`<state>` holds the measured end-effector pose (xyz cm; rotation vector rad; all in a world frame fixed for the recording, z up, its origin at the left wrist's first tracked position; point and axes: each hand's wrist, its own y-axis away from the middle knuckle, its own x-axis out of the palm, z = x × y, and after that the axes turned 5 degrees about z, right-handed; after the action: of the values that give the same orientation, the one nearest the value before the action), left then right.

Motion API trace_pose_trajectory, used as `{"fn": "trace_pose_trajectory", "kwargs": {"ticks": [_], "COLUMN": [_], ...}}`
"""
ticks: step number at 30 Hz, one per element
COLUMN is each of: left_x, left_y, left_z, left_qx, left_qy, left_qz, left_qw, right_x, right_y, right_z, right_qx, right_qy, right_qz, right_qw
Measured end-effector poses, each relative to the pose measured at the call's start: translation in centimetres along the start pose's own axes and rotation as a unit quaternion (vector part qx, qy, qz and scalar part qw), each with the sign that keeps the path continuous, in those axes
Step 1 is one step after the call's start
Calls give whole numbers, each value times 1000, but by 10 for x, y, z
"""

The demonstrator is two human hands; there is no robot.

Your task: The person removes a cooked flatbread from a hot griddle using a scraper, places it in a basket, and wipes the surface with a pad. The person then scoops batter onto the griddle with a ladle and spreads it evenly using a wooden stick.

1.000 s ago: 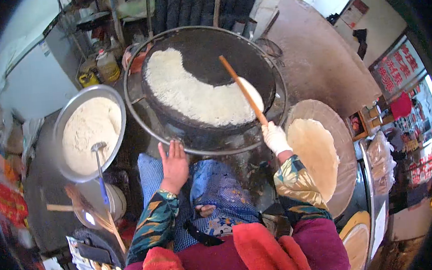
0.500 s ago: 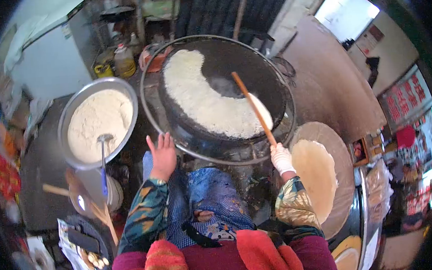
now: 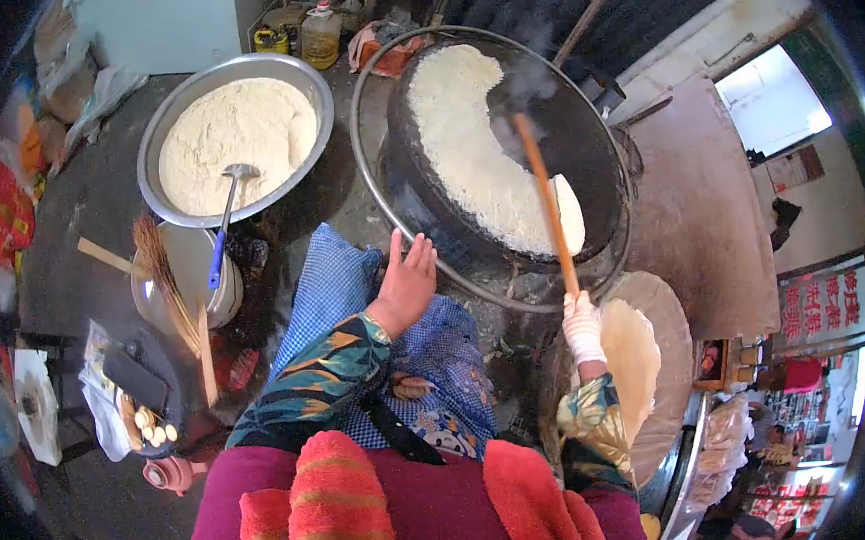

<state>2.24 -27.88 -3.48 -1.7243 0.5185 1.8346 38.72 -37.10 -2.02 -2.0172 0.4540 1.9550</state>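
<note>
My right hand (image 3: 584, 330), in a whitish glove or wrap, is closed around the lower end of a long wooden stick (image 3: 545, 192). The stick slants up over a round black griddle (image 3: 573, 125). On the griddle lies a pale crescent of batter (image 3: 469, 142), covering the left and near side; steam rises near the stick's far end. My left hand (image 3: 407, 287) has its fingers stretched out, by the near-left part of the metal ring (image 3: 377, 189) around the griddle, holding nothing. Whether the fingertips touch the ring I cannot tell.
Left of the griddle stands a metal basin (image 3: 150, 174) of batter with a blue-handled ladle (image 3: 220, 245). Below are a bucket (image 3: 229, 299) and a straw brush (image 3: 156, 259). A thin round flatbread (image 3: 632, 361) lies on a round board (image 3: 671, 354) at right.
The view has turned and shifted, so basin and griddle sit higher and the griddle further right. My right hand still grips the stick; my left hand stays open near the ring.
</note>
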Motion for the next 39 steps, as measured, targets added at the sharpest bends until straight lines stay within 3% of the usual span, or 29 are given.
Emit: {"fn": "trace_pose_trajectory", "kwargs": {"ticks": [1,4,7,10,12,14,19,22,25,27,28,29,32,34,37,38,39], "left_x": [-1,-3,-3,3,6,9,12,17,20,6,0,1,15,15,10,8,5], "left_y": [-2,-2,-2,-6,-4,-9,-17,-24,-29,-26,-23,-18,-4,4,2,3,4], "left_z": [5,12,21,30,33,43,59,70,73,58,47,29,-34,-44,-39,-33,-29], "left_qx": [-5,-17,-22,-42,-47,-55,-83,-107,-143,-108,-92,-34,59,44,35,37,43], "left_qy": [-4,-16,-11,18,27,28,32,45,25,40,47,104,106,67,17,-1,-13], "left_qz": [-1,10,0,-21,-43,-60,-45,-22,-40,-45,-46,-96,-67,-54,-25,-10,-11], "left_qw": [1000,1000,1000,999,998,996,995,993,989,992,994,989,990,995,999,999,999], "right_x": [1,16,81,-23,-18,-5,10,24,1,-27,-6,-1,25,4,-6,5,8], "right_y": [3,-10,-39,7,2,-19,-21,-31,-20,5,5,8,-26,-25,-3,-3,-4], "right_z": [2,-18,-61,35,23,1,-8,-19,10,42,35,29,-15,2,22,15,2], "right_qx": [-28,39,-16,-34,32,49,-2,42,-6,-53,-77,-64,31,38,18,19,52], "right_qy": [27,-41,-228,45,-18,-54,10,-33,-66,-51,-6,-37,-77,-62,-165,-33,-43], "right_qz": [-1,-56,-83,30,62,-1,-4,-46,-39,-4,4,-15,-51,-38,-32,-15,10], "right_qw": [999,997,970,998,997,997,1000,998,997,997,997,997,995,997,986,999,998]}}
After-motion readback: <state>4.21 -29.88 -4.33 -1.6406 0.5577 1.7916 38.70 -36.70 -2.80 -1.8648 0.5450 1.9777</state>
